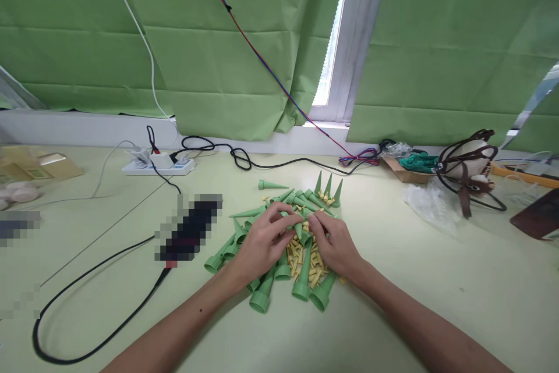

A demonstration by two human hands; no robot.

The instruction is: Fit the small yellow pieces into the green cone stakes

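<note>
Worktop (471,268), two bare hands at a loose heap of green cones and small yellow pieces (315,268).

Left hand (262,242): fingertips and thumb closed on a short green cone (299,228), held just above the heap. Right hand (339,245): thumb and forefinger drawn together just beside that cone, on its right. Whether they pinch a yellow piece or only meet the cone cannot be told; the fingers hide it.

Key relation: the held cone lies between the two sets of fingertips, to the right of the left hand's palm and to the left of the right hand. The left hand is the nearer – it appears to have the grip. The cone's long axis seems to run toward the person, narrow end down, though its wide end is partly covered.

Surroundings: larger green cones (302,281) lie on their sides around the yellow pieces, several with wide open ends toward the person. One loose cone (273,185) lies beyond the heap, narrow end to the right. Three upright cones (338,192) stand beyond the right hand – points up, a few yellow pieces among them.
</note>
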